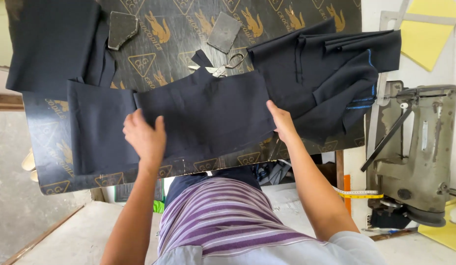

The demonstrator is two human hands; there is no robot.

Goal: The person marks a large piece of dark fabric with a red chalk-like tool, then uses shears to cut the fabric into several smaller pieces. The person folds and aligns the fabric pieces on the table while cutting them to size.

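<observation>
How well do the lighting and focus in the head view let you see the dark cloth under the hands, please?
In the head view, even daylight and sharp focus, no motion blur on the left hand or right hand; the dark cloth is so dark that its folds barely show; the white wall at upper right is overexposed; edges bend slightly from the wide lens.

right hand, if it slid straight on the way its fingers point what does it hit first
Probably the heaped pile of dark fabric just beyond the right hand, whose fingers rest on the flat dark cloth panel; the scissors lie further left, likely off that line.
</observation>
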